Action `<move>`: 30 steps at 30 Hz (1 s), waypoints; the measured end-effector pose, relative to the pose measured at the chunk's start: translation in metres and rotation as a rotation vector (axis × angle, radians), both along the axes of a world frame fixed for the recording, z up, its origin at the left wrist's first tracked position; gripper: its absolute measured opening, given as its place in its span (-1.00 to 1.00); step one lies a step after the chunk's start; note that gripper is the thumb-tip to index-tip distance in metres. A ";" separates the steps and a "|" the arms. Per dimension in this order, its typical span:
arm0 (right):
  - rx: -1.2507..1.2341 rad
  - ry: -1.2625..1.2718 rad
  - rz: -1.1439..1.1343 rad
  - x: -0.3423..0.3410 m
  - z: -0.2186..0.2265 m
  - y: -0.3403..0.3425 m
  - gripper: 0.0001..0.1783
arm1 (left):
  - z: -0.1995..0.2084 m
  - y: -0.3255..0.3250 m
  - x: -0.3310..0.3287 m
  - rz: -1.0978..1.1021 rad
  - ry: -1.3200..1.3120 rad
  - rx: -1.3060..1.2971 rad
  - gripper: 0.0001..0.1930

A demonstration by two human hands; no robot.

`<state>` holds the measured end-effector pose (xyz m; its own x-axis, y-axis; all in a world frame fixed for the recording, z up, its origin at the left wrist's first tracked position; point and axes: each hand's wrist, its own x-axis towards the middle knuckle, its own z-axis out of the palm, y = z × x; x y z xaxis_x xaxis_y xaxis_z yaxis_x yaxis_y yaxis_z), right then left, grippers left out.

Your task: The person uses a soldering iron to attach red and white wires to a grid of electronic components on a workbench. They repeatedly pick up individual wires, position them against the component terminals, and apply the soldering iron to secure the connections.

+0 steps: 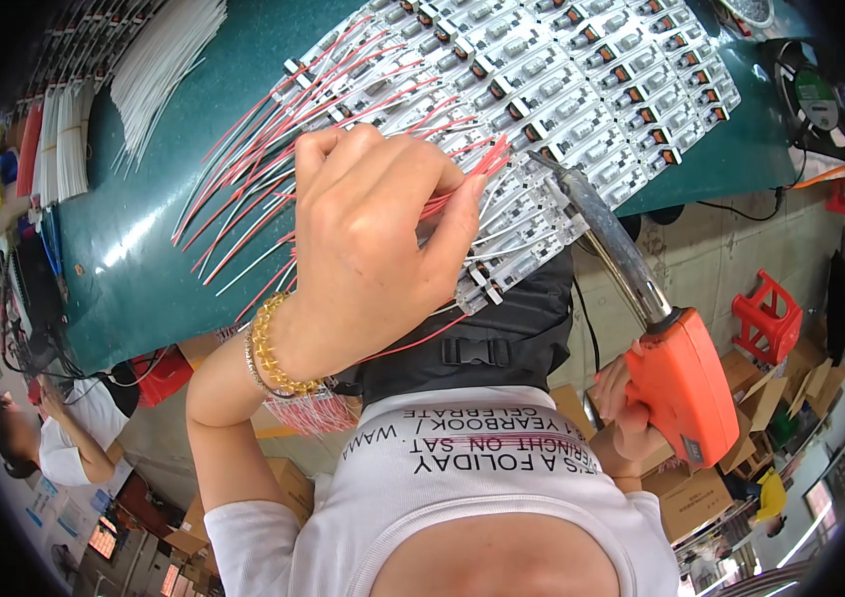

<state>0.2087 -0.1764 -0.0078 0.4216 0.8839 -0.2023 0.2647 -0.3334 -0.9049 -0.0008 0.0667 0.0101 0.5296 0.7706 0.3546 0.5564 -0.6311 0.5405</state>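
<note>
My left hand (373, 224) is closed in a pinch on a bundle of red wires (489, 159), whose ends stick out between thumb and fingers. Below it lies a panel of small circuit boards (591, 90) in rows. Red and white wires (243, 179) are attached along its left part and fan out to the left. My right hand (626, 403) grips a soldering gun (686, 388) with an orange-red body. Its dark tip points up and left, over the boards just right of the wire ends; whether it touches a board I cannot tell.
The boards rest on a green tabletop (134, 269). White wires (164, 70) lie at the far left. A small black fan (820, 104) stands at the right end. Beyond the table are a red stool (768, 316), cardboard boxes (696, 502) and a seated person (74, 428) at left.
</note>
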 end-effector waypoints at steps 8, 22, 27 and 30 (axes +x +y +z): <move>0.268 0.137 -0.016 -0.004 -0.016 0.004 -0.06 | 0.000 0.000 0.001 -0.002 -0.015 0.018 -0.87; 0.133 0.057 0.177 0.011 0.003 -0.012 -0.27 | -0.001 -0.014 0.005 -0.006 -0.049 -0.027 -0.88; -0.066 -0.173 0.117 0.006 0.003 -0.015 -0.26 | -0.001 -0.014 0.006 -0.001 -0.050 -0.020 -0.88; -0.168 -0.285 0.055 0.007 0.004 -0.019 -0.26 | -0.001 -0.014 0.005 0.011 -0.033 -0.019 -0.87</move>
<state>0.2152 -0.1952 -0.0038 0.4346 0.8712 -0.2282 0.5210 -0.4499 -0.7253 0.0045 0.0524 0.0094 0.5090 0.7831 0.3573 0.5452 -0.6145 0.5702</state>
